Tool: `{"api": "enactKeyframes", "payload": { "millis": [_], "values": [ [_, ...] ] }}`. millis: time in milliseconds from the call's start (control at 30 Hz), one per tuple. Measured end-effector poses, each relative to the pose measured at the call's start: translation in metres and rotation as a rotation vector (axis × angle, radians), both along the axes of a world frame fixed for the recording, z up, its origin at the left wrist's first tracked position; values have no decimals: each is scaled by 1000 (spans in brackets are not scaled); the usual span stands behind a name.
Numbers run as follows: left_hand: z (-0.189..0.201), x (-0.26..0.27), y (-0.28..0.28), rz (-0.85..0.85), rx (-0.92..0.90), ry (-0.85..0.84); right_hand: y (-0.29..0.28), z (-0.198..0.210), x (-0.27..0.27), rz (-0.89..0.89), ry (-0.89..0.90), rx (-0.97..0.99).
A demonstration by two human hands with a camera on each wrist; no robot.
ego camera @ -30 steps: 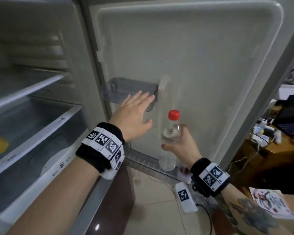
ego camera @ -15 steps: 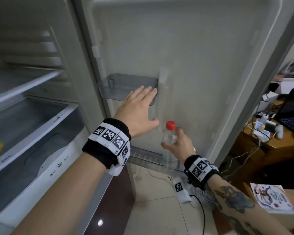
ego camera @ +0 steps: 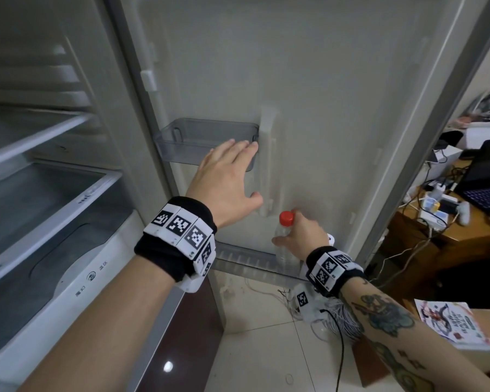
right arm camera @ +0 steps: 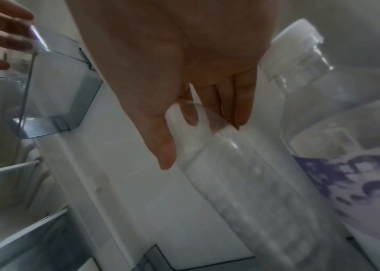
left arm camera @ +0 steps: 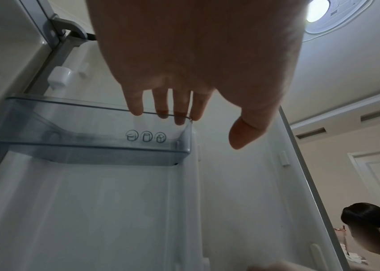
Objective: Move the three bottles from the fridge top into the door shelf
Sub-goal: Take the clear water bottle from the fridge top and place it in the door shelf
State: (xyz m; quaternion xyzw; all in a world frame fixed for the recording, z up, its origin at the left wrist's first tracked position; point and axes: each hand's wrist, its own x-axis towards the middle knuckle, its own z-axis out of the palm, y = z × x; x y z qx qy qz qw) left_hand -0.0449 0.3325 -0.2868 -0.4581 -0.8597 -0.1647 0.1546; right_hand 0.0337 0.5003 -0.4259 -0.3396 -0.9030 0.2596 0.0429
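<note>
My right hand (ego camera: 289,232) grips a clear bottle (ego camera: 283,236) with a red cap (ego camera: 286,217) by its shoulder. The bottle's lower part stands down in the lower door shelf (ego camera: 244,257). In the right wrist view my right-hand fingers (right arm camera: 242,102) wrap the clear bottle (right arm camera: 237,183). Right of it stands a second bottle (right arm camera: 337,113) with a white cap and a purple label. My left hand (ego camera: 238,171) is flat, its straight fingertips (left arm camera: 161,111) touching the rim of the small clear door bin (left arm camera: 87,135). No third bottle is in view.
The fridge interior with its shelves (ego camera: 40,142) and a drawer (ego camera: 54,210) lies to the left. A desk with a laptop (ego camera: 484,176) and cables stands past the door's right edge. Another person's head (left arm camera: 374,229) is low on the right. Cables lie on the floor tiles (ego camera: 266,349).
My right hand has lowered the red-capped bottle down into the lower door shelf. My left hand has stayed flat against the small door bin.
</note>
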Motion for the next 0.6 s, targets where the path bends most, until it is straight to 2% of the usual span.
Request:
{"api": "enactKeyframes", "payload": {
  "millis": [233, 600],
  "values": [
    [-3, 2, 1, 8, 18, 6, 18, 6, -10, 5, -57, 20],
    [-3, 7, 0, 38, 0, -1, 17, -2, -6, 26, -40, 35]
  ]
}}
